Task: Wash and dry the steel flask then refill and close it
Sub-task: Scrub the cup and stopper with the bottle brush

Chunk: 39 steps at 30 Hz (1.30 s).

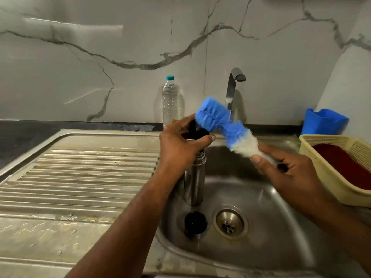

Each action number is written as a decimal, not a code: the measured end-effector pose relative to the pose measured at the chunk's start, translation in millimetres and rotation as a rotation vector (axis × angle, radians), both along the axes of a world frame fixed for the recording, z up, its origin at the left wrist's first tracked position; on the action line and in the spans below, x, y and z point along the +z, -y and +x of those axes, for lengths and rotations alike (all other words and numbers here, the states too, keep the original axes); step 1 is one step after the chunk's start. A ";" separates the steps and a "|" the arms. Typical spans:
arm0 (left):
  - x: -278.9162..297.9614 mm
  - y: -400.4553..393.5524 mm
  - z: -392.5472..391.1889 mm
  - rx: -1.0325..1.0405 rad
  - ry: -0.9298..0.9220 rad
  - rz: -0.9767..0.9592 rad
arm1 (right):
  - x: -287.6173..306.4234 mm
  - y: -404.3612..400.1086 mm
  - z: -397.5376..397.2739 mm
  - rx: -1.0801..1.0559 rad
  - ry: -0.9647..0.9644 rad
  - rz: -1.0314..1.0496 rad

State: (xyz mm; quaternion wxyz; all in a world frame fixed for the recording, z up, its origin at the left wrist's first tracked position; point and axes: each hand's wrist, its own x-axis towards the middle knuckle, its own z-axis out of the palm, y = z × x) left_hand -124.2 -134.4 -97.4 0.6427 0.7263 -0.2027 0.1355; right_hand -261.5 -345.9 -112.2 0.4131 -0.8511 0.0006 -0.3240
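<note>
The left hand (180,145) is gripping a dark cap (197,129) above the steel flask (193,181) standing in the sink (281,227), while the right hand (285,169) is pinching the bottle brush (222,125), probably to scrub it.

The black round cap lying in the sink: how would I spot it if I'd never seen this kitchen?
Start at the steel sink basin and find its round metal drain. Just left of the drain, on the basin floor, lies the black cap, below the upright steel flask. It is the only dark, round thing lying loose on the shiny steel.
</note>
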 end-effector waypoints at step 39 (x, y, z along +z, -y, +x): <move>7.8 -1.4 -14.4 0.201 0.196 0.139 | 4.2 -3.2 -4.4 0.039 0.065 -0.089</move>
